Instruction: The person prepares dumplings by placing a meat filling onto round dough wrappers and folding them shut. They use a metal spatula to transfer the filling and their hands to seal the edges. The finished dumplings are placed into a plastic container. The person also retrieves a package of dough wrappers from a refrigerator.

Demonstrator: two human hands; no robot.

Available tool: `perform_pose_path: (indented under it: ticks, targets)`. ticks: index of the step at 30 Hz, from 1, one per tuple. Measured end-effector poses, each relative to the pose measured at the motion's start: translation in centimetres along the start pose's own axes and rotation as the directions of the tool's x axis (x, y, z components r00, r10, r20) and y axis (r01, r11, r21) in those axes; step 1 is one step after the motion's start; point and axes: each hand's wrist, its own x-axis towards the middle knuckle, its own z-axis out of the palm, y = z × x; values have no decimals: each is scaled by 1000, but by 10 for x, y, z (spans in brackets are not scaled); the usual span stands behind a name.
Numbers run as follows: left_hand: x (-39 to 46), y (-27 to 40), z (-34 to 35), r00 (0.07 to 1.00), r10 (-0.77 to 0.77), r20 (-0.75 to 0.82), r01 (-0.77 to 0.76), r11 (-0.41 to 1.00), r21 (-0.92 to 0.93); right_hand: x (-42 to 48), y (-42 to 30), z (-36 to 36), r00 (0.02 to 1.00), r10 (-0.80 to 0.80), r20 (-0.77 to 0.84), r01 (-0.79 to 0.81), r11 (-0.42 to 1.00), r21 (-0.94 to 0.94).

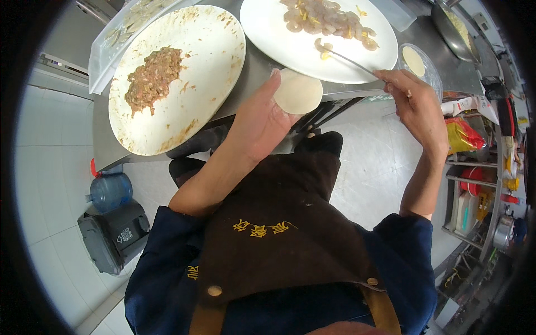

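A round dough wrapper (298, 91) lies flat on the fingers of my left hand (261, 121), its thumb at the wrapper's edge. My right hand (416, 100) grips a thin metal utensil (354, 63), whose far end touches a shrimp (324, 47) with a yellow strip by it. That shrimp lies apart from a heap of peeled raw shrimp (322, 19) on a white oval plate (268, 37). To the left, minced meat filling (154, 79) sits on a second, smeared oval plate (213, 71).
Filled dumplings (132, 25) stand in a translucent tray (98, 67) at the far left. Beyond my right hand are a clear dish (431, 81) with another wrapper (413, 61) and a metal bowl (450, 31). A metal rack (473, 164) stands right; a blue water jug (111, 191) lies lower left.
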Motion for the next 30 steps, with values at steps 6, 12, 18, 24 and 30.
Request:
perform_pose_path:
  ticks: [6,12,18,24,30]
  targets:
    - [0,1,-1,999,23,-26,-22,1000,13,7,0,-6,976,187,-109,-216,849,-482]
    - [0,3,2,999,-1,-33,1,1000,5,-3,-18,-18,961,175,-215,-232,931,-282]
    - [0,4,-4,999,-5,36,6,1000,-27,2,-13,-6,994,103,-45,-113,875,-471]
    - [1,5,0,999,4,33,-4,1000,-21,-1,-28,-4,983,181,-6,-177,953,-244]
    - [4,7,-2,999,24,42,-22,998,-51,12,-12,12,999,-2,48,6,997,-73]
